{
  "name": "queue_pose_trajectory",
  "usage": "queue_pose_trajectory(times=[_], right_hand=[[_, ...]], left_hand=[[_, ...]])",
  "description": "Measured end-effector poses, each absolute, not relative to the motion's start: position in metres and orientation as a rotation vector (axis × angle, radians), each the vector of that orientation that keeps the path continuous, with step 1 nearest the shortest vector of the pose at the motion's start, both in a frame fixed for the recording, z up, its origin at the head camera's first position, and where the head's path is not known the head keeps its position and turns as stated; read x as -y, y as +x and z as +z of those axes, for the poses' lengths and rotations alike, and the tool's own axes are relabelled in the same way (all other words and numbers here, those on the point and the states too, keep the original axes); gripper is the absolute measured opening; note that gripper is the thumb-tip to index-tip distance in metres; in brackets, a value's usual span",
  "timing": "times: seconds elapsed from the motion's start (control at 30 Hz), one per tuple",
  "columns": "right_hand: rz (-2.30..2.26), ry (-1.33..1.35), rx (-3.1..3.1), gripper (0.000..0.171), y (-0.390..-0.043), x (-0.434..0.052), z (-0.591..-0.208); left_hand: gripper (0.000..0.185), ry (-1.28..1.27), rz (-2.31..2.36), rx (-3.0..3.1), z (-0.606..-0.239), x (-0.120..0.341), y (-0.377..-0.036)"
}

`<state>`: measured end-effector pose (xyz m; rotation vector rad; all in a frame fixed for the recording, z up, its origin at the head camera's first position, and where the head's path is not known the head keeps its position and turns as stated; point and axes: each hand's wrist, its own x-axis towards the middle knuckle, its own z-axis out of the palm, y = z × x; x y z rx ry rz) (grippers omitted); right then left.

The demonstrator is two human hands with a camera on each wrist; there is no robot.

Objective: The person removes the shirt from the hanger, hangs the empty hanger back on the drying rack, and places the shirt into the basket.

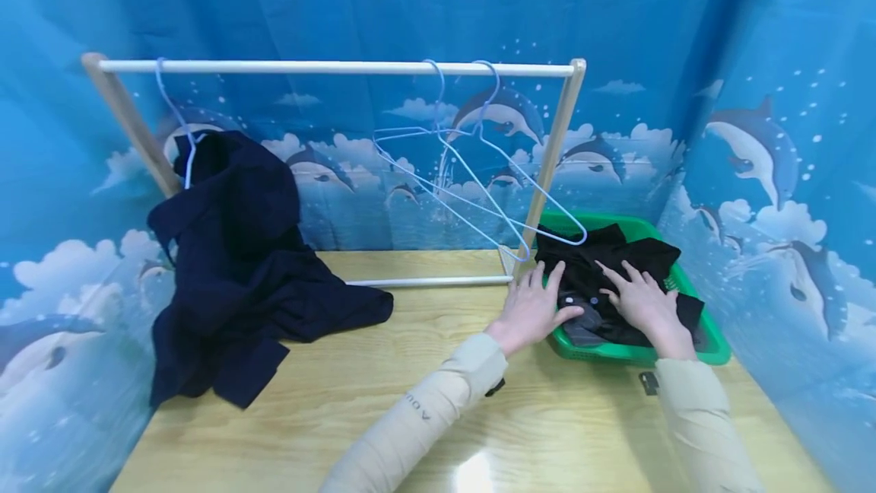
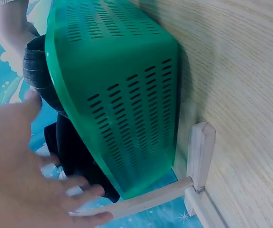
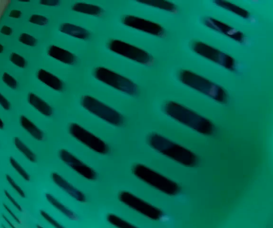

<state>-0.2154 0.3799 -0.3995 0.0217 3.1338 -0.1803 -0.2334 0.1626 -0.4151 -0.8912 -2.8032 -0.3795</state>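
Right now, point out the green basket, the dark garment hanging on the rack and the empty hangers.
green basket [image 1: 712,352], head view, bare front right rim.
dark garment [image 1: 239,249], head view, middle of the cloth.
empty hangers [image 1: 479,173], head view, crossing wire arms.

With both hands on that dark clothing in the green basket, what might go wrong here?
Possible risks:
1. The two empty pale blue wire hangers dangle right above the black garment; lifting it might snag them or knock them off the white rail.
2. The green slotted plastic basket sits near the wooden table edge; a tug by the left hand or right hand could slide it off.
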Motion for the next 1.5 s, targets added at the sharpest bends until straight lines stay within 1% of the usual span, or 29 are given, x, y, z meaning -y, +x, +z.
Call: queue_pose_trajectory(times=[0.13, 0.23, 0.3, 0.37, 0.5, 0.6, 0.73, 0.97, 1.27, 1.5], right_hand=[[-0.198, 0.008, -3.134, 0.061, -0.215, -0.379, -0.402], [-0.241, 0.004, -3.265, 0.061, -0.208, -0.374, -0.401], [-0.269, -0.018, -3.398, 0.057, -0.201, -0.367, -0.4], [-0.302, -0.074, -3.563, 0.05, -0.196, -0.358, -0.4], [-0.384, -0.245, -3.85, 0.037, -0.19, -0.336, -0.404], [-0.489, -0.378, -3.949, 0.028, -0.188, -0.32, -0.408], [-0.586, -0.539, -3.969, 0.015, -0.186, -0.301, -0.411], [-0.622, -0.691, -3.958, 0.019, -0.188, -0.273, -0.418], [-0.733, -0.78, -3.912, 0.012, -0.195, -0.24, -0.428], [-0.765, -0.847, -3.865, 0.012, -0.2, -0.218, -0.427]], left_hand=[[0.074, -1.019, -0.349, 2.842, -0.414, -0.159, -0.234], [0.071, -1.02, -0.35, 2.809, -0.414, -0.155, -0.235], [0.067, -0.999, -0.339, 2.729, -0.414, -0.151, -0.235], [0.058, -0.975, -0.332, 2.616, -0.412, -0.145, -0.236], [0.033, -0.962, -0.361, 2.423, -0.405, -0.131, -0.237], [0.022, -0.977, -0.411, 2.348, -0.402, -0.118, -0.235], [0.02, -0.983, -0.46, 2.277, -0.401, -0.101, -0.233], [0.019, -0.914, -0.472, 2.226, -0.404, -0.072, -0.23], [0.015, -0.84, -0.491, 2.217, -0.412, -0.032, -0.229], [0.014, -0.75, -0.507, 2.245, -0.411, 0.002, -0.229]])
